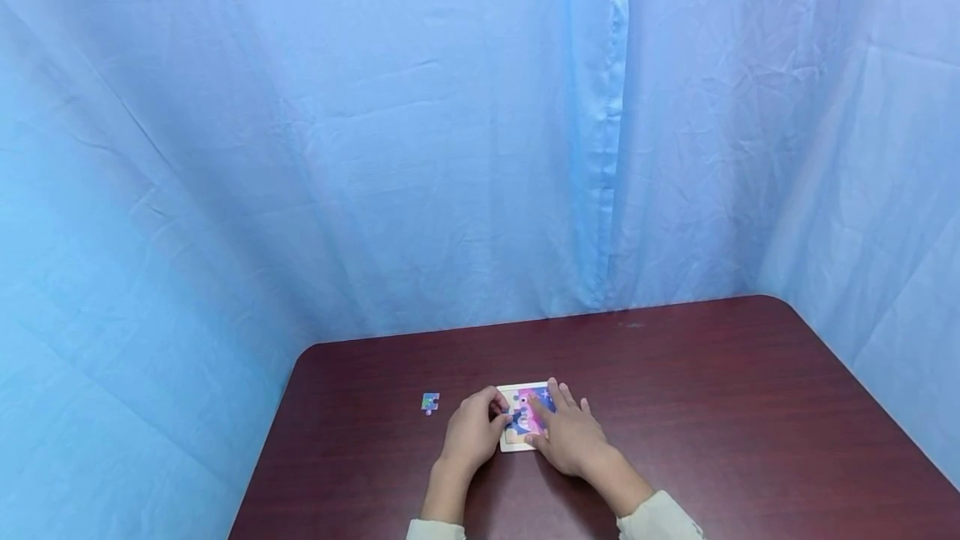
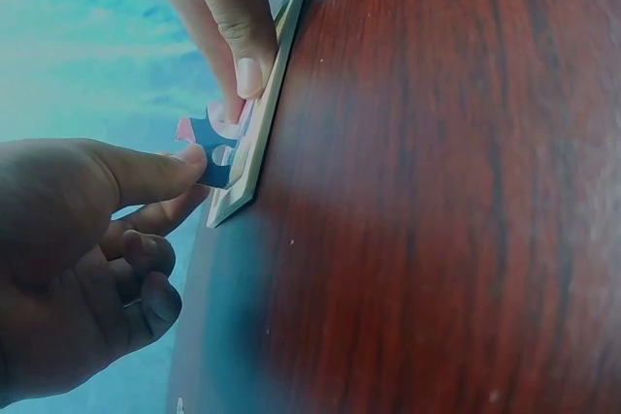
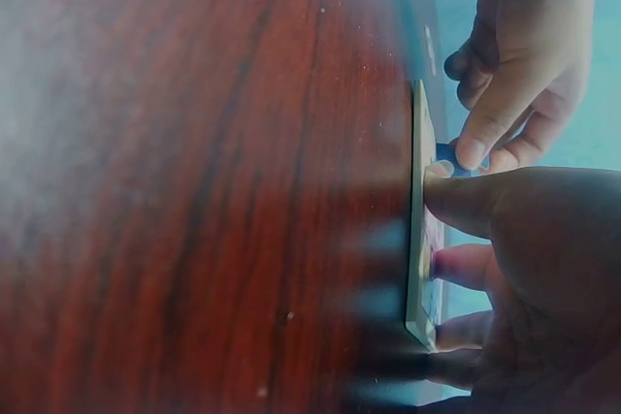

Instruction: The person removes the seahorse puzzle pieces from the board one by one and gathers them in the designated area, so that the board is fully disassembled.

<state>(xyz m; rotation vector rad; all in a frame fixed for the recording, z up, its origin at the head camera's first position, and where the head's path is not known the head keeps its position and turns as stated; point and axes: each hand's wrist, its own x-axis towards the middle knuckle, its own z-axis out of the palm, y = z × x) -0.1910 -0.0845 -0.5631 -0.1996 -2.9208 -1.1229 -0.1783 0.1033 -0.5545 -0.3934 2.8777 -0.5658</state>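
A small jigsaw board with a pale frame [image 1: 516, 447] lies flat on the table, a pink, purple and blue picture partly filling it. My left hand [image 1: 474, 430] pinches a dark blue puzzle piece [image 2: 215, 172] between thumb and forefinger, tilted up at the board's left side; its other fingers curl loosely in the left wrist view. Across the board's right part lies my right hand [image 1: 572, 438], fingers spread and fingertips touching the picture and frame. That hand hides much of the board's right side. In the right wrist view, its thumb [image 3: 456, 203] presses near the held piece.
A loose blue puzzle piece [image 1: 430, 402] with green and pink marks lies on the table to the left of my left hand. The dark red wooden table [image 1: 712, 407] has rounded far corners. Light blue curtains [image 1: 450, 148] hang behind and at both sides.
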